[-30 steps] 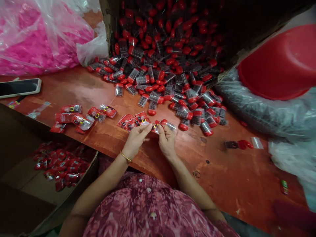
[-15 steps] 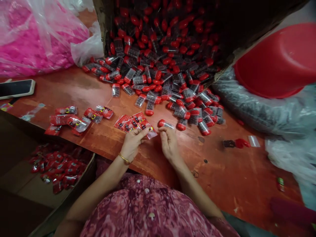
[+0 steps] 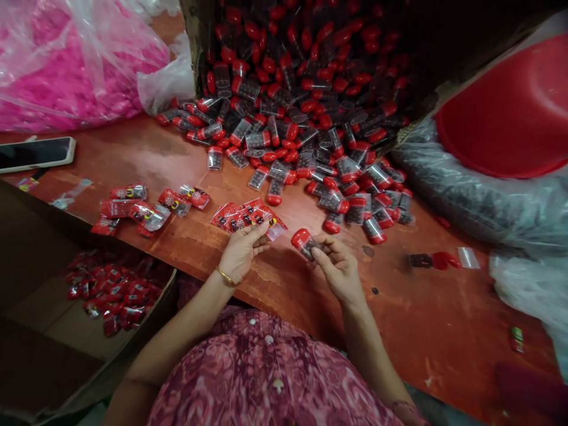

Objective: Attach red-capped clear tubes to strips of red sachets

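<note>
My left hand (image 3: pixel 239 254), with a gold bangle at the wrist, is closed on a fan of flat red printed plastic sleeves (image 3: pixel 242 218), its thumb on top of them. In my right hand (image 3: pixel 342 271) is a small clear container (image 3: pixel 303 241) with a red cap and dark contents, gripped between thumb and fingers. Its cap points up and left toward the sleeves, and the two stay apart. Beyond my hands, a heap of similar red-capped containers (image 3: pixel 270 139) spills from a large carton. Several red-wrapped containers (image 3: pixel 133 208) lie to the left.
An open cardboard box (image 3: pixel 57 331) below the table's left edge holds red wrapped pieces (image 3: pixel 118 290). A phone (image 3: pixel 38 154) and a bag of pink pieces (image 3: pixel 80 77) sit at left. A red bucket (image 3: pixel 510 112) rests on a filled plastic bag (image 3: pixel 461 189) at right.
My right hand has lifted a container off the table and moved right, turning it so the cap shows. My left hand keeps hold of the sleeves. The whole view has shifted slightly.
</note>
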Action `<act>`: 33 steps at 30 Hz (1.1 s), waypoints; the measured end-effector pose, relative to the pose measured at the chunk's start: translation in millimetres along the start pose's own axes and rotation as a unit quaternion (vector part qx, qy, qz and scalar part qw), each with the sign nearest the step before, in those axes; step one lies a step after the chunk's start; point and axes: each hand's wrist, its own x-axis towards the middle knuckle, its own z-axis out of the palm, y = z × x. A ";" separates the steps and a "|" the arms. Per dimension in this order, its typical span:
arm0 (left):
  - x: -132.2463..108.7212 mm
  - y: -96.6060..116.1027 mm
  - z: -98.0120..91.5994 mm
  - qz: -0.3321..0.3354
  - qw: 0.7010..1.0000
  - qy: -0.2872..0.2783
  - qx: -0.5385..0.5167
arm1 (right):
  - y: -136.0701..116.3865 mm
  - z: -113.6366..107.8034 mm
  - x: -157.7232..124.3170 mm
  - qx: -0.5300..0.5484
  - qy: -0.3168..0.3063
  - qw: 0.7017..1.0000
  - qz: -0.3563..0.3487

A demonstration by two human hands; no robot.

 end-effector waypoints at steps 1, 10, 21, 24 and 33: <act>0.0 -0.7 0.9 0.008 1.000 0.006 0.011 | -5.4 -0.7 -3.6 0.009 -0.015 1.000 -0.002; -2.3 -0.4 3.2 0.027 0.997 -0.004 0.066 | -9.8 13.4 -5.7 -0.001 -0.011 1.000 -0.024; 2.4 0.7 -2.1 0.001 0.995 -0.039 0.092 | -7.0 14.8 -10.1 0.011 0.000 1.000 -0.016; 0.6 1.2 -1.5 0.003 0.994 -0.046 0.095 | -7.9 15.2 -8.8 0.033 -0.002 0.999 -0.005; -2.1 -9.2 8.5 0.077 0.993 -0.059 0.061 | -8.3 21.9 -8.8 0.104 0.001 0.990 0.091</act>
